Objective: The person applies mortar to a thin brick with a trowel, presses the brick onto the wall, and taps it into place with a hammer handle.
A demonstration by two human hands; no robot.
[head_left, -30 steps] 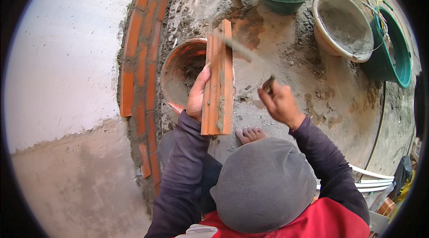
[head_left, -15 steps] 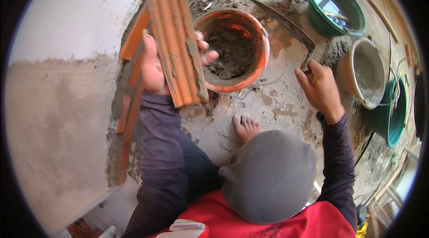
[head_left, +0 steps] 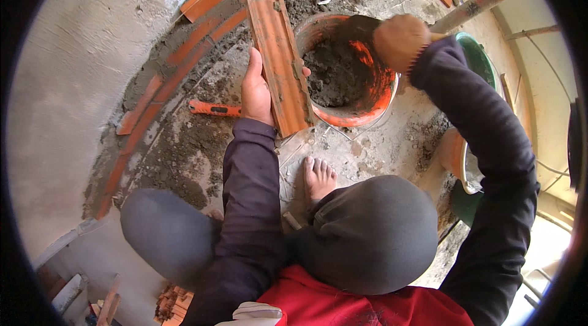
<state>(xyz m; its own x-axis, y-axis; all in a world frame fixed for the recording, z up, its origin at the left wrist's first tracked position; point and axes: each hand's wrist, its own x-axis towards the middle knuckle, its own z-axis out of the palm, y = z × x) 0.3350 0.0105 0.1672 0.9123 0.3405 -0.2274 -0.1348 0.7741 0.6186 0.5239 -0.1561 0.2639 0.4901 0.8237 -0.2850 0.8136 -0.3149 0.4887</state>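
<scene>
My left hand (head_left: 257, 96) holds a ribbed orange hollow brick (head_left: 278, 62), smeared with grey mortar, thumb along its left edge and fingertips at its right. Right beside the brick stands an orange bucket (head_left: 361, 119) with wet grey mortar (head_left: 334, 78) inside. At the bucket's far right rim, my right hand (head_left: 401, 41) is closed round the handle of a trowel. The dark trowel blade (head_left: 360, 27) reaches over the bucket's opening; my fist hides its neck.
Courses of orange bricks (head_left: 190, 41) curve along the plastered wall at left. An orange-handled tool (head_left: 214, 108) lies on the mortar-strewn floor. At right are a green tub (head_left: 478, 59), a second bucket (head_left: 456, 154) and a slanting pole (head_left: 484, 4). Stacked bricks (head_left: 173, 304) sit lower left.
My right hand has swung up and inward, bringing the trowel from the bucket's right side over its opening. The view has shifted, showing more wall and the orange-handled tool; the brick stays in my left hand.
</scene>
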